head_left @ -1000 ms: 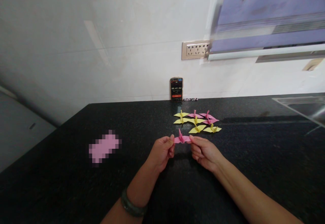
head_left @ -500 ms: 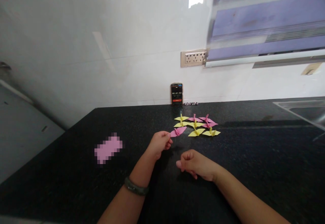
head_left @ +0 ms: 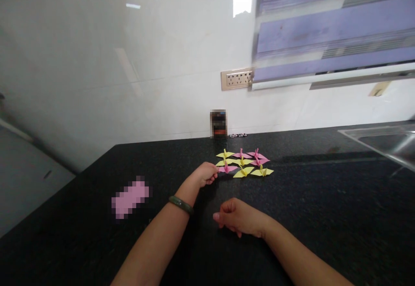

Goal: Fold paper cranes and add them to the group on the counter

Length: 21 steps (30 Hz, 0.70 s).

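My left hand (head_left: 207, 174) is closed in a pinch on the left wing of a pink origami crane (head_left: 227, 169). That crane sits at the near left corner of a block of folded paper cranes, beside a yellow crane (head_left: 244, 172) in the same row. More yellow and pink cranes, including another pink one (head_left: 258, 160) on the right, stand close behind with their wings nearly touching. Nearer to me, my right hand (head_left: 238, 217) hovers or rests over the counter with its fingers curled in, and nothing shows in them.
A blurred pink patch (head_left: 130, 199) lies on the dark counter (head_left: 311, 216) at the left. Against the wall, a pixelated phone (head_left: 218, 123) leans beside a thin patterned item (head_left: 237, 135). A metal sink (head_left: 389, 145) is at the far right, below a purple blind (head_left: 324, 30).
My left hand has carried the pink crane forward and set it level in the front row, still pinching its wing. My right hand keeps its curled shape. The whole view has shifted slightly.
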Each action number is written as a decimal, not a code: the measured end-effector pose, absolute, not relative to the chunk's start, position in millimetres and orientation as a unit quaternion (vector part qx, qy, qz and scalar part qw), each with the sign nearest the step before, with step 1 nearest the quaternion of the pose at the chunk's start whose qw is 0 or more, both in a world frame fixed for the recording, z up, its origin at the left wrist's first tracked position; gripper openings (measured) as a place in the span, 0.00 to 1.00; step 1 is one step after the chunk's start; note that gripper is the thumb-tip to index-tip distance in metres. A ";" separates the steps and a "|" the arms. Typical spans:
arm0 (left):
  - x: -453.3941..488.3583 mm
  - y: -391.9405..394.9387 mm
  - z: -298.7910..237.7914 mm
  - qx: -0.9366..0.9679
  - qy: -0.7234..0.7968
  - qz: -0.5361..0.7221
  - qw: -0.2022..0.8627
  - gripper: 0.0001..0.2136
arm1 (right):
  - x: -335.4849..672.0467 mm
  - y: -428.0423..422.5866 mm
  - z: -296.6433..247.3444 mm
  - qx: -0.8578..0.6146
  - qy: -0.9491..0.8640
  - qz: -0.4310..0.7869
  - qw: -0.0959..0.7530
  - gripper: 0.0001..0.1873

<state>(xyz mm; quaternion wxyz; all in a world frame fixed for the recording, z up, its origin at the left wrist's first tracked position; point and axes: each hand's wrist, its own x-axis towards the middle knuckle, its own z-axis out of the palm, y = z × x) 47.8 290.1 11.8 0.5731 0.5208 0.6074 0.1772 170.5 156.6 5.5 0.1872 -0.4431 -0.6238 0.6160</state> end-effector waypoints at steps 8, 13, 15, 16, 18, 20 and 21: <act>43.4 234.8 5.5 0.540 0.620 0.340 0.456 0.12 | 187.6 174.9 14.5 -0.595 -0.573 0.279 0.491 0.13; 47.2 200.5 10.6 0.609 0.586 0.405 0.349 0.08 | 192.7 178.6 10.9 -0.606 -0.608 0.161 0.487 0.14; 47.1 189.6 15.2 0.631 0.576 0.412 0.317 0.08 | 191.4 177.7 9.4 -0.596 -0.624 0.172 0.476 0.13; 46.6 184.5 17.3 0.639 0.572 0.413 0.306 0.08 | 190.8 177.1 9.1 -0.590 -0.630 0.180 0.472 0.12; 44.6 175.0 20.2 0.655 0.568 0.408 0.287 0.08 | 189.9 175.7 9.5 -0.577 -0.640 0.195 0.469 0.11; 41.4 167.1 20.8 0.679 0.564 0.389 0.263 0.09 | 188.6 173.9 10.2 -0.569 -0.644 0.205 0.468 0.10; 39.7 163.9 20.3 0.691 0.563 0.378 0.251 0.09 | 187.4 172.8 10.3 -0.568 -0.644 0.212 0.467 0.10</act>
